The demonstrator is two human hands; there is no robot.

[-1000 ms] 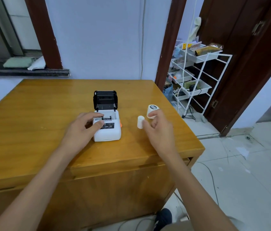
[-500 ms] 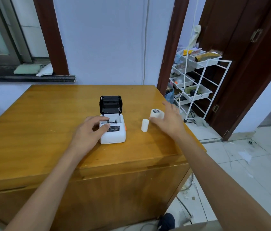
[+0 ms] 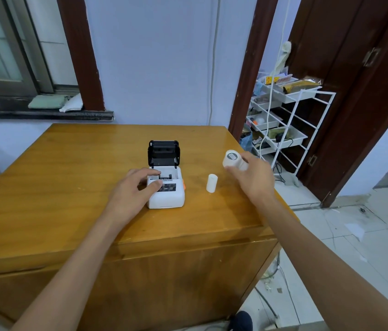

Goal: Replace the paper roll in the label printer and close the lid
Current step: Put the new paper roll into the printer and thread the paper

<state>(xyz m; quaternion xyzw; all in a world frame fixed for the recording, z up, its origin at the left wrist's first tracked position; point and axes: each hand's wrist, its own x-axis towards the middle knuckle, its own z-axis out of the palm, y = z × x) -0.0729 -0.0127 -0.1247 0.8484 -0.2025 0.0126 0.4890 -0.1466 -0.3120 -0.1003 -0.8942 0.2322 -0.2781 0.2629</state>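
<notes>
A small white label printer [image 3: 167,197] sits mid-table with its black lid [image 3: 164,152] standing open at the back. My left hand [image 3: 134,190] grips the printer's left side, thumb on its front and fingers over the open paper bay. My right hand [image 3: 252,178] holds a fat white paper roll [image 3: 232,159] tilted above the table, to the right of the printer. A thin white core [image 3: 211,183] stands upright on the table between printer and right hand.
The wooden table [image 3: 69,187] ends close to my right hand at its right edge. Beyond that edge stands a white wire rack [image 3: 290,120] with trays, beside a dark wooden door [image 3: 355,91]. The wall lies behind the table.
My right hand left the thin core standing, reached right to the fat paper roll and took hold of it, tilting it up. My left hand stayed on the printer.
</notes>
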